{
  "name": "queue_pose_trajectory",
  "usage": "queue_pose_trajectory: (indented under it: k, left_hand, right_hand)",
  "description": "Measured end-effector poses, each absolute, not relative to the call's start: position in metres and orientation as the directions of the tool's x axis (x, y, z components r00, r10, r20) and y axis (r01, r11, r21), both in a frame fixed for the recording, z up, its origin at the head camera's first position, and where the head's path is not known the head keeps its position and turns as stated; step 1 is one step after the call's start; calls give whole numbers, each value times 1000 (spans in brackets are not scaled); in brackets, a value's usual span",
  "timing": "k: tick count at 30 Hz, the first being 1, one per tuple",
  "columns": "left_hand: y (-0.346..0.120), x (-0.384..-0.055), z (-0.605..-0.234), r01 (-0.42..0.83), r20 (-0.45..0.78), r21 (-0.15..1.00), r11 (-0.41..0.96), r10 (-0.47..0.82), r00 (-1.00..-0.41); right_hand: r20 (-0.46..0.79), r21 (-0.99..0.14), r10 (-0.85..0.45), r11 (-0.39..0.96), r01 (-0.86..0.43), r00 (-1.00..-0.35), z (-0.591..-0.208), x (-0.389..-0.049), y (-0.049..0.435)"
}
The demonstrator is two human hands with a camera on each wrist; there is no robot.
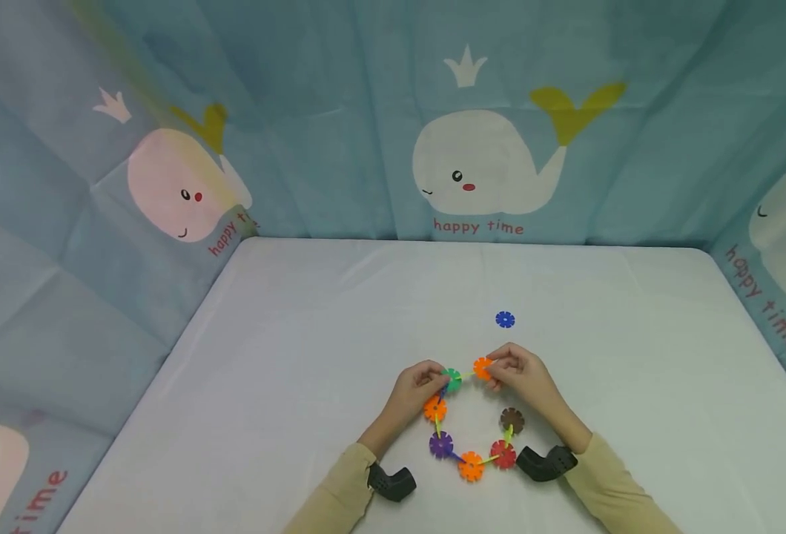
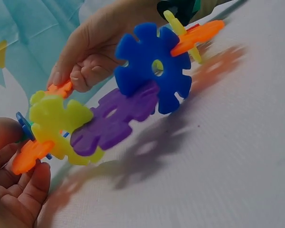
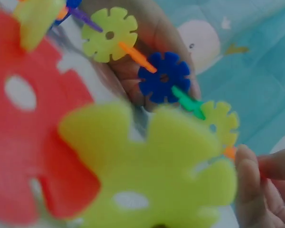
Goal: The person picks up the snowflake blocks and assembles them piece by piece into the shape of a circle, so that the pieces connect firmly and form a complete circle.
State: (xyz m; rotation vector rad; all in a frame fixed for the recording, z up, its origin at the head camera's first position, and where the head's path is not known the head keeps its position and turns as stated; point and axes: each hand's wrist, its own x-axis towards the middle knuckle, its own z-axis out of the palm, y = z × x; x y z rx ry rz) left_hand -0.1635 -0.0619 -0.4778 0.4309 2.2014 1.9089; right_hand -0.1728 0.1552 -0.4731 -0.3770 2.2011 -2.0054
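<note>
A curved chain of slotted plastic snowflake discs lies between the two hands, open on its right side. My left hand (image 1: 420, 384) pinches it at the upper left, by a green disc (image 1: 451, 380) and a blue disc (image 3: 164, 77). With thumb and fingers, my right hand (image 1: 520, 374) pinches the orange disc (image 1: 481, 368) at one end. A yellow-green disc (image 3: 221, 122) links the orange and green ones. Down the left and round the bottom run another orange disc (image 1: 435, 409), a purple disc (image 1: 441, 445) and a red disc (image 1: 503, 454). A brown disc (image 1: 512, 420) forms the other end.
One loose blue disc (image 1: 505, 320) lies on the white table (image 1: 339, 319) beyond the right hand. Blue cloth (image 1: 339, 148) printed with whales stands behind and at both sides. Black curved devices (image 1: 393, 483) sit at both wrists.
</note>
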Motion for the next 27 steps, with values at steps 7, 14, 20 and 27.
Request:
queue_pose_trajectory:
  k: [7,14,20,27]
  left_hand:
    - [-64,-163,-476,70,13,987,145,359,-933]
    - [-65,-163,-476,67,5,986,152,373,-928]
    - [-64,-163,-476,71,4,985,160,385,-923]
    - [-64,-162,-473,68,1,984,167,369,-929]
  right_hand:
    - [-6,-1000,-335,27,-3,-942,-483,-177,160]
    - [30,-999,-324,-46,-16,-946,-486,-175,159]
    - [20,-999,-340,-54,-1,-940,-486,-173,157]
    - [25,-999,-355,-50,-8,-934,-491,-172,152]
